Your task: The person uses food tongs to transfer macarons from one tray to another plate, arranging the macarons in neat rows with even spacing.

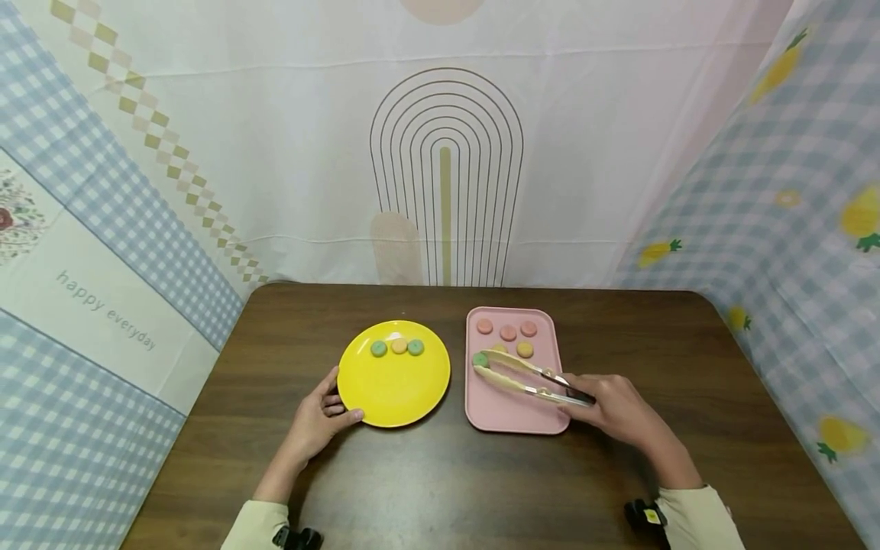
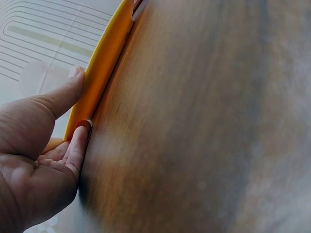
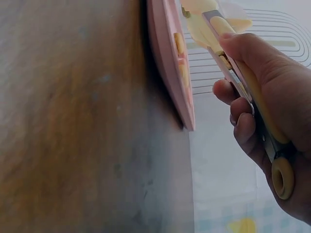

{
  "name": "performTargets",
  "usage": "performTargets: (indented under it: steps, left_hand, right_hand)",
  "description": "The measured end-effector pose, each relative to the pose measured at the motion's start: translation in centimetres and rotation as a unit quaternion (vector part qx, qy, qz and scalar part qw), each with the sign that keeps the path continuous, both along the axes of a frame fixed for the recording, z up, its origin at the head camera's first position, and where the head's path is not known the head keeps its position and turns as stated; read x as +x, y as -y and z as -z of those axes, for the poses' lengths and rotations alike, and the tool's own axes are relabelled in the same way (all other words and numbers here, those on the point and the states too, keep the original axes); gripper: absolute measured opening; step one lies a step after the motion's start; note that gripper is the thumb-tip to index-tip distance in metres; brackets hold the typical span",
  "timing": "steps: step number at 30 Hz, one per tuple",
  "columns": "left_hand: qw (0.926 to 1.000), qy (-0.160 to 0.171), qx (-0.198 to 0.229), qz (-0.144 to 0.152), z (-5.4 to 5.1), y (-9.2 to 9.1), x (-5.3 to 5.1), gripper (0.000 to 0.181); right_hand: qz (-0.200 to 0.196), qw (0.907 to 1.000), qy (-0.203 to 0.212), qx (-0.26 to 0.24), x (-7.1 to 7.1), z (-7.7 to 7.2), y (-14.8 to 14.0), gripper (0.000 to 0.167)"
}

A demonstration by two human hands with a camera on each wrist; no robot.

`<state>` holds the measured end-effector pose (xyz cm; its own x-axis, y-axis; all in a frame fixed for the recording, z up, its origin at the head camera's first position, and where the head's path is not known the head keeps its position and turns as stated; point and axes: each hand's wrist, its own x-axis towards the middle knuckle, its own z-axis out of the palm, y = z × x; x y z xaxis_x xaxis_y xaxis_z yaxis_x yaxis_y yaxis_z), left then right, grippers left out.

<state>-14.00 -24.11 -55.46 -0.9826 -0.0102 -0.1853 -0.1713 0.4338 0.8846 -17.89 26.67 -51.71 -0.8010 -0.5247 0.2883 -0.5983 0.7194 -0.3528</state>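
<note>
My left hand (image 1: 318,420) holds the left rim of the yellow plate (image 1: 395,393), thumb on the edge, as the left wrist view also shows the hand (image 2: 43,141) at the plate (image 2: 99,63). On the plate lie two green discs (image 1: 379,348) (image 1: 415,347) and a pale yellow one (image 1: 399,346) between them. My right hand (image 1: 612,405) grips the tongs (image 1: 539,393) over the pink tray (image 1: 509,418); their tips are at a green disc (image 1: 480,359) on the tray's left side. Whether the tips touch it I cannot tell. In the right wrist view the fingers wrap the tongs (image 3: 252,92).
Three pink discs (image 1: 508,333) lie at the tray's back, with two yellow discs (image 1: 525,349) in front of them, one partly behind the tongs. The tray stands right of the plate on a brown wooden table (image 1: 426,489). Patterned cloths (image 1: 309,153) hang behind and beside it.
</note>
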Motion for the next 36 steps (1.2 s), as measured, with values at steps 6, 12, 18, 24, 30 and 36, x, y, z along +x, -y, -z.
performTargets:
  steps: [6,12,18,24,30,36]
  left_hand:
    - [1.0,-0.004,0.001,-0.003,-0.1,0.0,0.1,0.103]
    - [0.9999,-0.013,0.001,-0.002,0.1,0.0,0.0,0.103]
    - [0.9999,-0.013,-0.001,-0.002,0.1,0.0,0.2,0.103]
    - [1.0,-0.007,0.0,-0.002,-0.2,-0.1,0.2,0.103]
    - [0.9999,-0.015,-0.003,0.002,-0.1,-0.2,0.1,0.101]
    - [0.9999,-0.009,0.003,-0.003,0.1,-0.2,0.2,0.102]
  right_hand:
    - [-0.003,0.9999,0.015,-0.008,-0.8,-1.1,1.1,0.046]
    - [-0.025,0.9994,0.013,-0.022,-1.8,-2.2,2.6,0.042]
    - [-0.038,0.9983,0.033,-0.028,-2.6,-3.2,4.4,0.043]
    - [-0.067,0.997,0.023,-0.031,-3.4,-3.6,6.2,0.026]
    - [-0.098,0.9945,0.02,-0.03,-4.4,-3.5,8.2,0.021]
    - [-0.131,0.9903,0.04,-0.022,-5.2,-3.2,11.0,0.035]
